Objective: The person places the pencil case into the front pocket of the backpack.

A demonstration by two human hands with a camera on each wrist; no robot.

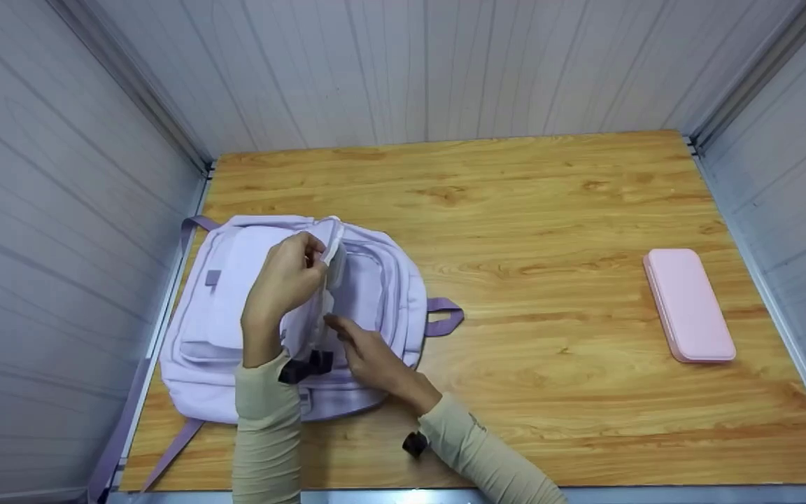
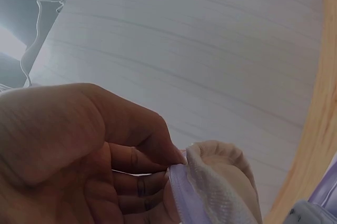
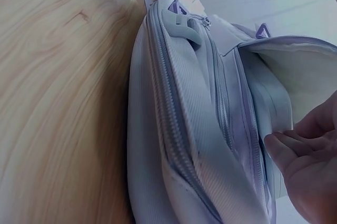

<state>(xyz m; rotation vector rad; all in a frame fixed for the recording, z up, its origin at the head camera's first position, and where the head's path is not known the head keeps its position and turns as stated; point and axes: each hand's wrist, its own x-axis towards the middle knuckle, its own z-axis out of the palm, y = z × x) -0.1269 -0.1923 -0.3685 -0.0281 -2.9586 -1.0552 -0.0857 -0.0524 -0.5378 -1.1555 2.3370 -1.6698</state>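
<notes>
A lavender backpack lies on its back on the wooden table, its front compartment unzipped and the front panel lifted. My left hand pinches the top edge of that panel between thumb and fingers; the left wrist view shows the zipper edge at the fingertips. Lower along the same opening, my right hand reaches in from the near side. In the right wrist view its thumb and fingers pinch a pale inner panel inside the compartment. The depth of the compartment is partly hidden behind the raised panel.
A pink zippered case lies at the right side of the wooden table. Purple straps trail over the table's left edge, and a carry loop points right. Grey panel walls enclose the back and sides.
</notes>
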